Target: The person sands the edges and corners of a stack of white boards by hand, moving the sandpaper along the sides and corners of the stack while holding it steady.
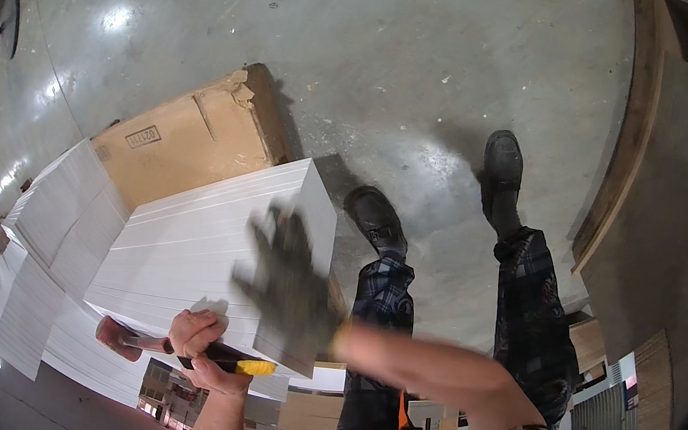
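My bare left hand (204, 349) is closed around the handle of a hammer (120, 339), which has a reddish-brown head and a black grip with a yellow end. It lies across the near edge of a tall stack of white boards (192, 233). In a dark grey glove, my right hand (287, 277) is spread open over the right part of the stack, near its corner. Motion blurs the glove, and I cannot tell whether it touches the boards. Nothing shows between its fingers.
Behind the stack, a brown cardboard box (198, 128) lies on the grey concrete floor (362, 24). More white boards (69, 203) stand at the left. My dark shoes (375, 215) are right of the stack. A large brown panel (673, 191) with a wooden edge curves along the right.
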Demonstrator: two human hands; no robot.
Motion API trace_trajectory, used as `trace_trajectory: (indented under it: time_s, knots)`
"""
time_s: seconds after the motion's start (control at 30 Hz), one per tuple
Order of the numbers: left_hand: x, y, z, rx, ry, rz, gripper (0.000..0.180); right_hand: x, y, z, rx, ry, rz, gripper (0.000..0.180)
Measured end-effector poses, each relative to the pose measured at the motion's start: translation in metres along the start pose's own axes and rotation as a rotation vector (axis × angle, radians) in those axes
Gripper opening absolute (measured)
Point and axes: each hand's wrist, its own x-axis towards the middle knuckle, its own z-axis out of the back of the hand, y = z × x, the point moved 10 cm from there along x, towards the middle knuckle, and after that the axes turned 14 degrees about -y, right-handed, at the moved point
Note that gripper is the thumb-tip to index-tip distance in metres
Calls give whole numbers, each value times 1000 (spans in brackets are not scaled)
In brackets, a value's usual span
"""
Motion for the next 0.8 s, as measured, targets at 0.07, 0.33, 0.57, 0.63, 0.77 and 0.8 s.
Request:
trace_trajectory:
  time_s: [0.07, 0.33, 0.57, 0.63, 0.77, 0.8]
  knots:
    - [-4, 3, 6, -1, -52, 48, 45, -19, 44, 43, 197, -44, -28, 76]
    - [-6, 3, 6, 20, 41, 39, 47, 105, -146, -40, 274, 129, -683, 69]
    - [-8, 11, 5, -15, -1, 43, 46, 36, -42, -18, -108, 194, -267, 71]
    - [-2, 5, 6, -19, -64, 43, 43, -29, 44, 60, 284, 113, 50, 72]
    - [6, 1, 5, -131, -74, 238, 45, -58, 48, 176, 541, 152, -82, 73]
    - [10, -21, 0, -145, 40, 176, 44, -70, 33, 182, 360, 183, -93, 74]
